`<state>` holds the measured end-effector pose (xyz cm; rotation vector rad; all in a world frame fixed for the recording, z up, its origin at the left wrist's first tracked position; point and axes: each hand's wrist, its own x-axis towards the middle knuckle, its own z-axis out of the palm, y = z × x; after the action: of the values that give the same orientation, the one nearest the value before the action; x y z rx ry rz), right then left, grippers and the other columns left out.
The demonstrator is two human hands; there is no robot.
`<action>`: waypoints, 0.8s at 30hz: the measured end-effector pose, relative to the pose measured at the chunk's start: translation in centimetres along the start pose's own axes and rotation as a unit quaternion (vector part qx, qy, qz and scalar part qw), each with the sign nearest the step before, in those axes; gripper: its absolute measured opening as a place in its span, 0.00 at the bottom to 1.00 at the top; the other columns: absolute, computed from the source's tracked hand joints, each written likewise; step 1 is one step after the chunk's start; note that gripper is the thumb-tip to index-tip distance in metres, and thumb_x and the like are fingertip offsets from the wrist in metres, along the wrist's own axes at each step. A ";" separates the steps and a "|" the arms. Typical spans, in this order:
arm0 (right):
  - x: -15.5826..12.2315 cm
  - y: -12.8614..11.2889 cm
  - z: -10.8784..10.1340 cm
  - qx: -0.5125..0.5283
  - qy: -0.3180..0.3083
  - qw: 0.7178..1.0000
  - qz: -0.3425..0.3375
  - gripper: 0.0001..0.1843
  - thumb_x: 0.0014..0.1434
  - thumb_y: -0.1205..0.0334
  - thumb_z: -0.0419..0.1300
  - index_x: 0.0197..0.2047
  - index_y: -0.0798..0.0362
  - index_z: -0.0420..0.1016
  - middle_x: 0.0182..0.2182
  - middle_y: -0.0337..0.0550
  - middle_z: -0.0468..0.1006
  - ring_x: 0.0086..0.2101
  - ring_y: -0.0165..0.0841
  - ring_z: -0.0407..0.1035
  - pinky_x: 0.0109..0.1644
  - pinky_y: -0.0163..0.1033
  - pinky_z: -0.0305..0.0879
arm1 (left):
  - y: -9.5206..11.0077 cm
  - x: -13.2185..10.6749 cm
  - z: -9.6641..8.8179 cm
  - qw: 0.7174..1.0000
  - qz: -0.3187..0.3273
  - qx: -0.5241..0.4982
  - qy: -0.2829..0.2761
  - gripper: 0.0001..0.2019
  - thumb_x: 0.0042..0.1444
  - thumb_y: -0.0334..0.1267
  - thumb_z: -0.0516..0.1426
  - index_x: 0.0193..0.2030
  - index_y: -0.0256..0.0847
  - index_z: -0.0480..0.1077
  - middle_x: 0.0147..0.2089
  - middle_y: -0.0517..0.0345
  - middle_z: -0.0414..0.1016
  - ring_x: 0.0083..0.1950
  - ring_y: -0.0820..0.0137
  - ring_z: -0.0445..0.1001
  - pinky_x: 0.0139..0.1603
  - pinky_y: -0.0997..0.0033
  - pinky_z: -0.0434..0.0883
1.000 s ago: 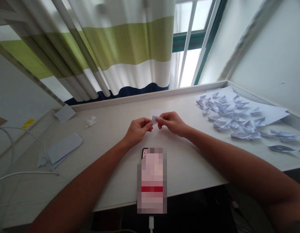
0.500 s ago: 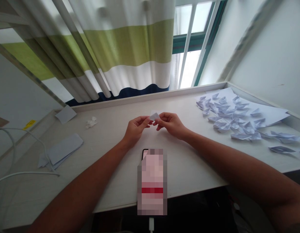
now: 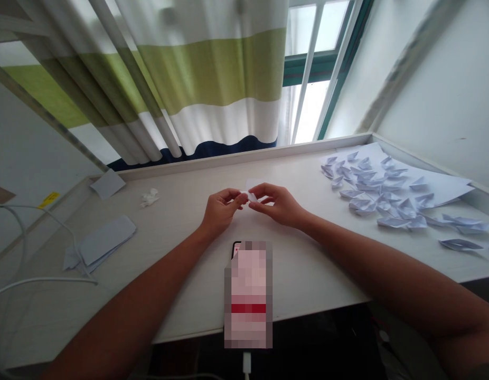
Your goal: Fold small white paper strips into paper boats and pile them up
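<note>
Frame centre: small folded paper [image 3: 251, 197], raised between two bare hands over a white desk [image 3: 189, 295]. Left hand [image 3: 224, 211] clamped on it, thumb against forefinger at the paper's left end. Right hand [image 3: 280, 206] at the other end, thumb and forefinger parted around the paper; cannot tell whether they press on it. Exact fold hidden by fingers. Below the hands, lower centre, a phone [image 3: 248, 285], display pixelated, white plug [image 3: 246, 363] just beneath its lower end. Right of frame: many paper boats [image 3: 387, 195] in a loose cluster, some on large white sheets [image 3: 446, 184], others on bare desk. Left of frame: a stack of paper [image 3: 107, 240], a crumpled scrap [image 3: 149, 197], a single square [image 3: 107, 183] near the desk's back corner, white cables [image 3: 46, 282] near the stack. Upper left to centre, a curtain [image 3: 213, 68] banded white, green and dark blue; barred window [image 3: 308, 105] beside it.
</note>
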<state>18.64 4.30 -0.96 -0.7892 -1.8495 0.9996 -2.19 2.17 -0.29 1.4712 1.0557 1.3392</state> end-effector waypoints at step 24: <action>0.2 0.3 0.3 0.078 -0.036 0.988 0.125 0.13 0.68 0.52 0.65 0.39 0.53 0.79 0.34 0.46 0.85 0.32 0.34 0.80 0.35 0.39 0.79 | -0.5 0.2 0.0 0.995 -0.095 -0.037 0.010 0.21 0.47 0.53 0.76 0.38 0.38 0.85 0.35 0.53 0.84 0.33 0.69 0.76 0.35 0.68 0.74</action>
<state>18.33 4.49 -1.30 -0.9160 -1.7367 1.3310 -2.23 2.53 -0.74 1.2714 1.1176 1.2466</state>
